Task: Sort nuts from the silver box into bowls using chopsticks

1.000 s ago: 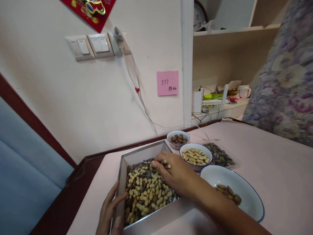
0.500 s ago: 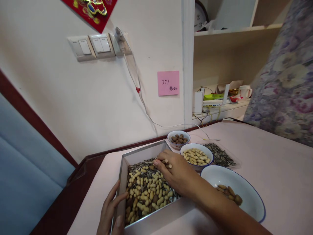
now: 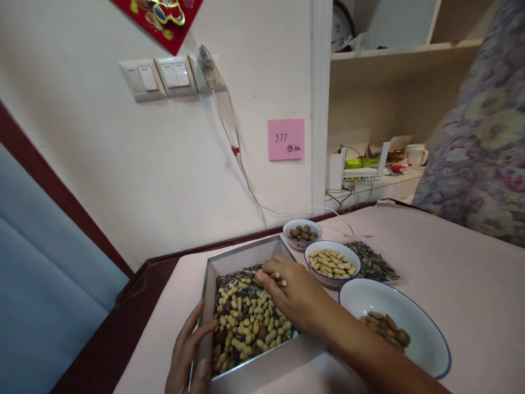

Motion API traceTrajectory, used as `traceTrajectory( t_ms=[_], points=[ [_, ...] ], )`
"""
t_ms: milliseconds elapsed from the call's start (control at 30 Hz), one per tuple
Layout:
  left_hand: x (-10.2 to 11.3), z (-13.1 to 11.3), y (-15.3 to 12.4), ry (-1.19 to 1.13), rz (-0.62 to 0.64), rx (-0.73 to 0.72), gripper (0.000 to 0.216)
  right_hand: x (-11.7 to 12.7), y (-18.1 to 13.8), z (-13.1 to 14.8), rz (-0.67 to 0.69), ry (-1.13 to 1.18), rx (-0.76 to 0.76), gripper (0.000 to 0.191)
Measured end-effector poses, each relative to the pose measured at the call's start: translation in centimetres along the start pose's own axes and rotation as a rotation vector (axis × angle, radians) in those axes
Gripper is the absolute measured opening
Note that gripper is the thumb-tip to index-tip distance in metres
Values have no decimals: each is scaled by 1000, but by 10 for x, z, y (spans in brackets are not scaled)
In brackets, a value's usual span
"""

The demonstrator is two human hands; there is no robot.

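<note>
A grey-rimmed rectangular box (image 3: 254,368) holds many peanuts in shells (image 3: 246,317), mixed with striped sunflower seeds (image 3: 232,278) and some brown nuts. My left hand (image 3: 186,347) grips the box's left wall near the front corner, fingers over the rim. Over the back right of the box is my right hand (image 3: 293,287), its fingers curled round a few peanuts (image 3: 279,279) whose ends stick out. Its fingertips are close above the seeds; whether they touch is hidden.
Right of the box are a bowl of peanuts (image 3: 333,264), a small bowl of round brown nuts (image 3: 302,233), a clear tray of sunflower seeds (image 3: 371,261) and a big oval bowl (image 3: 426,334) with brown nuts. A white cable (image 3: 295,211) runs along the wall to the table.
The view has shifted slightly, so everything sits a little further right. My right hand has moved very little, still closed round the peanuts; my left hand stays on the box.
</note>
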State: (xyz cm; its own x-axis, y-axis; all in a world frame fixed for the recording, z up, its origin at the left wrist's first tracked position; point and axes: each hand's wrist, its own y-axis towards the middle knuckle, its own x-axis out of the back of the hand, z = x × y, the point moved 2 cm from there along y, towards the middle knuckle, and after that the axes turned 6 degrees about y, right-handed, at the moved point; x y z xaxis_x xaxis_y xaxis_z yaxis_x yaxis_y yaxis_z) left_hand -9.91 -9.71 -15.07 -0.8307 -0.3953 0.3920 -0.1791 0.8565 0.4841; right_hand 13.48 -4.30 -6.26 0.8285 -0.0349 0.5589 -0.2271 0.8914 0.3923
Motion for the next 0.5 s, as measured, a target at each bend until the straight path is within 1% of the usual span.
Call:
traceTrajectory(
  t_ms=[200,333,500],
  points=[
    [0,-2,-1,-3,0,-1,32,-3,0,-2,4,0,5,25],
    [0,0,-1,-30,4,10,31,-3,-1,-2,-28,4,13,26],
    [0,2,-1,-11,20,8,33,2,-4,5,-54,21,48,27]
  ],
)
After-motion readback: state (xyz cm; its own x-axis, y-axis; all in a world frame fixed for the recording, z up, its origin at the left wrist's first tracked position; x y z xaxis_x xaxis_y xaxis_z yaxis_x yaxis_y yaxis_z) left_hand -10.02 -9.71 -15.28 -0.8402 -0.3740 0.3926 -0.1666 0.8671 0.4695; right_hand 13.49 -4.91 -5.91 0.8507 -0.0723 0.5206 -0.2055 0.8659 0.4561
